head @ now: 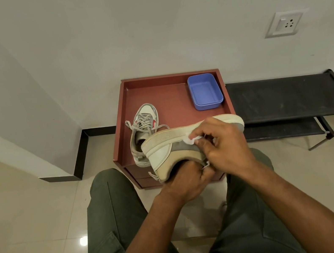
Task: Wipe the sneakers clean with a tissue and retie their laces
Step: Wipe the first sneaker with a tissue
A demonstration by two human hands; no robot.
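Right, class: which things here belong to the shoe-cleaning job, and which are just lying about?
Part of the job:
held sneaker
tissue
second sneaker
left hand
right hand

Lying about:
blue tub
red cabinet
black rack
wall socket

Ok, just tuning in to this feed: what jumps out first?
The sneaker held on its side at centre, sole edge up: the left hand grips it from below while the right hand pinches a white tissue against its side. Behind it, the second sneaker sits with loose laces on the red-brown cabinet top, and an empty blue tub stands at the far right corner.
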